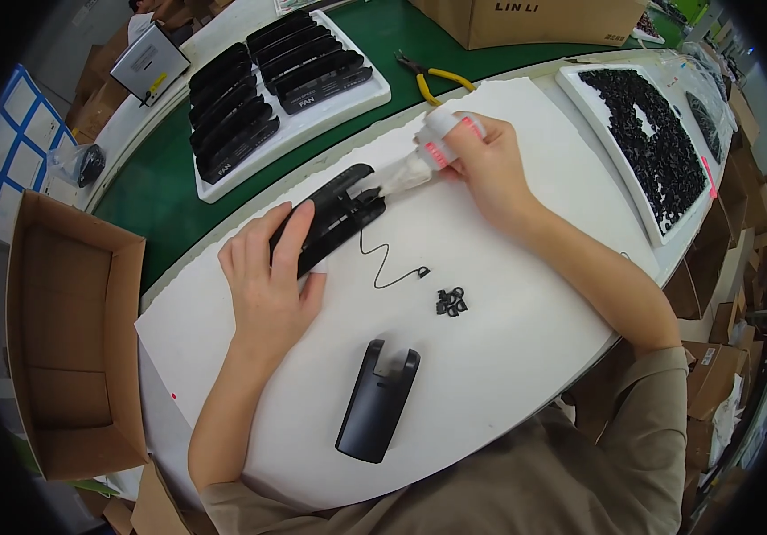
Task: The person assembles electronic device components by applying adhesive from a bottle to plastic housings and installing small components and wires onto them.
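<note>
My left hand (269, 267) is closed around a long black plastic housing (334, 218), keeping it tilted on the white work surface (508, 357). A thin black wire (381, 264) trails from the housing to a small black piece at its end. In my right hand (490, 169) is a small whitish bottle (441, 141) with pink-red markings. Its clear, tapered end (406, 176) points at the housing's notched end; blur hides whether they touch. Nearer me lies a second black shell (378, 401) with a notch at its top. Several small black parts (451, 301) sit in a pile to the right.
White foam trays hold rows of black shells (325, 89) at the back left and many tiny black pieces (646, 134) at the right. Yellow-handled cutters (432, 78) lie on the green mat. An open cardboard box (76, 357) stands at left, another box (526, 22) behind.
</note>
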Demonstrator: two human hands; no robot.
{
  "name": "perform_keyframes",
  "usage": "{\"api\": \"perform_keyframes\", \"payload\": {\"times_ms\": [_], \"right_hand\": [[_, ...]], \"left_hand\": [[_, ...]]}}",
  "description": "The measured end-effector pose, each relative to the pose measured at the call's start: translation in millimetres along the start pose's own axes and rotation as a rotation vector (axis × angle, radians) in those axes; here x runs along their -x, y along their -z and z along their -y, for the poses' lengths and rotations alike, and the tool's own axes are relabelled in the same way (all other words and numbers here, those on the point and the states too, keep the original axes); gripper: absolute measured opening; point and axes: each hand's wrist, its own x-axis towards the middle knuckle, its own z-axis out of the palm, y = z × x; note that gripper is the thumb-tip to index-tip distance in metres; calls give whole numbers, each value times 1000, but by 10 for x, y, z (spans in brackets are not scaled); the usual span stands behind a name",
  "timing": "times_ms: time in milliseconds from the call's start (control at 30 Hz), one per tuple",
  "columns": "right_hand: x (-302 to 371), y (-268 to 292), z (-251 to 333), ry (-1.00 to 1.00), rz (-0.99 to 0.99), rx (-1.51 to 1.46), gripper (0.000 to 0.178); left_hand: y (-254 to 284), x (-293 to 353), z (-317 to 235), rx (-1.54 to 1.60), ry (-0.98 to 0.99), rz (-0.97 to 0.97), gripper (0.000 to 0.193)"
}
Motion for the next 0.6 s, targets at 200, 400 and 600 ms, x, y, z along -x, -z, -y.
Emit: {"api": "perform_keyframes", "payload": {"times_ms": [200, 400, 600], "right_hand": [[151, 559, 147, -279, -30, -539, 32], [517, 1060, 327, -137, 122, -482, 45], [582, 1057, 320, -75, 68, -88, 47]], "left_hand": [[62, -20, -3, -86, 72, 15, 42], [147, -82, -98, 210, 125, 225, 57], [145, -65, -133, 968, 391, 280, 61]]}}
